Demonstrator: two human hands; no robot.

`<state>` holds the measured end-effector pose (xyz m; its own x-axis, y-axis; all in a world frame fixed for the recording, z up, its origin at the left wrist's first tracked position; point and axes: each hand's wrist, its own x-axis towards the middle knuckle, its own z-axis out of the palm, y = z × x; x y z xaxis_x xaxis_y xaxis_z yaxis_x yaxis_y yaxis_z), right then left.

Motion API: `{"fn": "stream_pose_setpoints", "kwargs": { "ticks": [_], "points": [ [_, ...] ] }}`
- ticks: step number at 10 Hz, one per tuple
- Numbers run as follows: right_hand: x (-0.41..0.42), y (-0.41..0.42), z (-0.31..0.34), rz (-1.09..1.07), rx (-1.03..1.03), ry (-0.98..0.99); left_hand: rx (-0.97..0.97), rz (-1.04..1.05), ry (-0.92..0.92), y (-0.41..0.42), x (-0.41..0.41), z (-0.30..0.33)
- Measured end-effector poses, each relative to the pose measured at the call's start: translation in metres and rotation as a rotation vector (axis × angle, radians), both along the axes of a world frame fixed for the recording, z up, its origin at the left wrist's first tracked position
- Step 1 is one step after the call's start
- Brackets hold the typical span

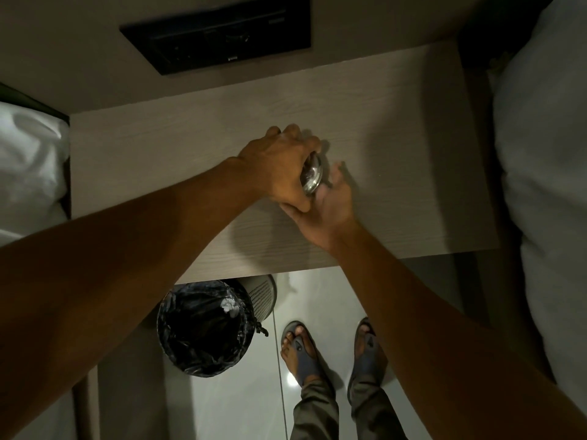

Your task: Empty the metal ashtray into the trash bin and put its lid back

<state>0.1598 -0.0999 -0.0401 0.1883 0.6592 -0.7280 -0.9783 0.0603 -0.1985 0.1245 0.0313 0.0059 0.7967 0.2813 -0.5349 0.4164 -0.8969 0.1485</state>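
A shiny metal ashtray (pixel 312 176) sits above the middle of the pale wooden bedside table (pixel 397 147), mostly covered by my hands. My left hand (pixel 279 166) wraps over its top from the left, fingers curled around it. My right hand (pixel 330 204) cups it from below and the right, fingers spread against its side. Whether the lid is on the ashtray is hidden. The trash bin (pixel 206 325), a perforated metal can lined with a black bag, stands on the floor under the table's front edge, to the left of my feet.
White bedding (pixel 28 160) lies to the left of the table and a white bed (pixel 546 173) to the right. A black panel (pixel 219 30) is set in the wall behind. My sandalled feet (pixel 301 350) stand on glossy tiles.
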Motion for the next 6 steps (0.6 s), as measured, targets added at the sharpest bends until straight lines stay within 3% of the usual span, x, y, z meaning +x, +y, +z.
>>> {"fn": "stream_pose_setpoints", "kwargs": {
  "ticks": [1, 4, 6],
  "points": [
    [0.009, -0.028, -0.003, 0.06, -0.296, -0.247, 0.065, 0.012, 0.052, 0.005, -0.003, -0.011],
    [0.019, -0.044, -0.006, 0.078, -0.392, -0.379, 0.086, 0.053, 0.027, -0.004, -0.002, -0.02],
    [0.018, -0.017, 0.035, 0.142, -0.552, -0.636, 0.078, 0.228, 0.026, 0.007, -0.032, 0.025]
  ]
}}
